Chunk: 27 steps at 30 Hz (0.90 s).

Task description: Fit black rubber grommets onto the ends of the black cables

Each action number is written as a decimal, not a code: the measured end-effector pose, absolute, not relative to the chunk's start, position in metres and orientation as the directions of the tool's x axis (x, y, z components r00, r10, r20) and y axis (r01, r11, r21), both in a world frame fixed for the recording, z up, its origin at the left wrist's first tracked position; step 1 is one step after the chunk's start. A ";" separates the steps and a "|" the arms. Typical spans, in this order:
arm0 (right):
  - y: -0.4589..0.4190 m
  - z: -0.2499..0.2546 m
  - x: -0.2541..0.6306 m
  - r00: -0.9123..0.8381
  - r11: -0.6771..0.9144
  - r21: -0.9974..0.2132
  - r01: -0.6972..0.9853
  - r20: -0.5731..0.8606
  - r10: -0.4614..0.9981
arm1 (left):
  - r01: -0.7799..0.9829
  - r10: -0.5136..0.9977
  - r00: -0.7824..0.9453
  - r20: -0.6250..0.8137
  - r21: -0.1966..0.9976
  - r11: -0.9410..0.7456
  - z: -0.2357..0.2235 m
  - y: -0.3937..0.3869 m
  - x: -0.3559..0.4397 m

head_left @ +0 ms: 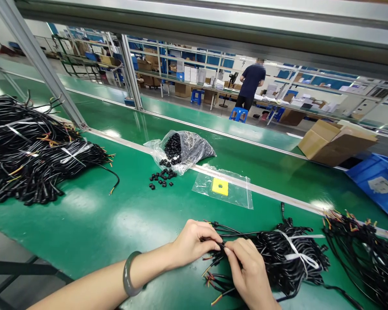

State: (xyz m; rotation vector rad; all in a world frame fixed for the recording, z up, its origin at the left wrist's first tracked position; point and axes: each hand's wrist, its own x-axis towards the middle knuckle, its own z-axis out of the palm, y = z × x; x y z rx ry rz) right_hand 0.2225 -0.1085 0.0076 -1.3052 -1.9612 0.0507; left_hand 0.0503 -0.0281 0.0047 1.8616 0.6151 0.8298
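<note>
My left hand (194,243) and my right hand (247,269) meet low in the view, both pinched on one thin black cable (239,235) where it leaves a tied bundle of black cables (287,258). The bundle lies on the green bench (116,224) just right of my hands, bound with a white tie. Coloured wire ends stick out under my hands. A grey bangle sits on my left wrist. Farther up the bench lie small black parts (163,176), loose beside an open clear bag (181,150) of the same parts.
A big heap of black cables (29,155) fills the left. Another cable bundle (362,249) lies at the right. A clear bag with a yellow label (220,187) lies mid-bench. A cardboard box (336,142) and blue bin (378,181) stand beyond; a person stands far off at a back table.
</note>
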 end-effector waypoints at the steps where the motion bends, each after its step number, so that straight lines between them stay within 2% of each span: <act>1: -0.108 0.008 0.222 -0.183 0.475 -0.426 0.770 0.566 0.804 | 0.061 0.724 0.637 0.265 0.919 -0.389 0.005 -0.028 0.051; 6: -0.109 0.008 0.221 -0.178 0.471 -0.447 0.761 0.555 0.813 | 0.080 0.738 0.637 0.222 0.933 -0.350 0.003 -0.030 0.053; 11: -0.108 0.006 0.220 -0.201 0.494 -0.414 0.765 0.575 0.793 | 0.066 0.741 0.638 0.209 0.944 -0.323 0.000 -0.032 0.056; 18: -0.108 0.012 0.229 -0.206 0.461 -0.376 0.804 0.551 0.809 | 0.053 0.818 0.571 0.076 0.990 -0.130 0.004 -0.027 0.057; 22: -0.107 0.012 0.232 -0.209 0.480 -0.367 0.797 0.578 0.789 | 0.044 0.820 0.567 0.075 0.992 -0.121 0.002 -0.026 0.056; 27: -0.108 0.005 0.230 -0.176 0.460 -0.446 0.768 0.543 0.821 | 0.029 0.801 0.574 0.169 0.974 -0.226 -0.001 -0.028 0.058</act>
